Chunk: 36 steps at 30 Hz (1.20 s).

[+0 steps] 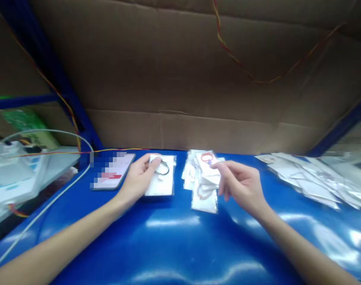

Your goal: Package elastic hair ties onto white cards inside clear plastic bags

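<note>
My left hand [141,174] is closed on a white card in a clear bag [162,184], thumb on top, with a dark cord bracelet showing on the card. My right hand [241,184] pinches another bagged white card [208,168] that bears a red loop, likely a bracelet, with a small blue part. That card is held over a small pile of similar bagged cards [206,202] on the blue table [174,245]. The lowest card in the pile shows a pale loop. How many cards are in either hand cannot be made out.
A phone [113,172] lies left of my left hand. A larger spread of bagged white cards [305,178] covers the right side. A pale cable [58,190] curves along the left edge, near white equipment [17,174]. Cardboard [180,79] stands behind, with twisted wires [242,69] hanging before it.
</note>
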Available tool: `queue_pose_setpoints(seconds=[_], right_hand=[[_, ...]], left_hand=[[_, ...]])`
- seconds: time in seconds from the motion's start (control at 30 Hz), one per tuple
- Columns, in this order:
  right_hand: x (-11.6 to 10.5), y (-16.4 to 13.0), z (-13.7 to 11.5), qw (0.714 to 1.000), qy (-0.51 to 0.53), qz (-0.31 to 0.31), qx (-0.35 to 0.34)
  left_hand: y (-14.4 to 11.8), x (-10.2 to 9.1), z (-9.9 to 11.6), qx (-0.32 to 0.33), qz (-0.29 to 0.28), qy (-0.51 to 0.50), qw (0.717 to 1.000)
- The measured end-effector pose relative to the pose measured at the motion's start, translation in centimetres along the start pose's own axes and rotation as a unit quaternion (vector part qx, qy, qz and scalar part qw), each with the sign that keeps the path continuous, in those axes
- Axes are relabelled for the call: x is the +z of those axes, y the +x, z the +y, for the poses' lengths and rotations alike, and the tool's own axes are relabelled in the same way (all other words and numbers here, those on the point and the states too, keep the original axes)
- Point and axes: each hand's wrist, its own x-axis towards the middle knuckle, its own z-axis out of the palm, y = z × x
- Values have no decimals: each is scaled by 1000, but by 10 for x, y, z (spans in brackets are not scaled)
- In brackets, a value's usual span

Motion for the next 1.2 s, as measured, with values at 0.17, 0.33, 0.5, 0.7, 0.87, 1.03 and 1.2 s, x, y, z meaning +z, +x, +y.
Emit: queue_pose_setpoints(seconds=[0.17,0.33,0.5,0.7,0.87,1.03,1.2], right_hand=[[-14,28,7,980,-158,29,-118],[-24,54,17,919,-350,-45,-176],[-32,47,26,899,-410,-76,-134],[-17,30,25,866,-460,-109,-164],[1,22,26,878,-427,-111,-183],[5,16,30,890,-366,-141,-232],[-7,20,34,885,-374,-149,-235]], left_hand=[[21,3,-17,65,-14,161,985],[39,5,-27,122,-16,261,957],[23,8,-25,178,-86,298,934],[2,13,-31,216,-133,368,895],[-10,18,-17,328,-143,366,859],[-17,28,-14,343,-213,367,838],[-8,21,-24,300,-211,398,841]])
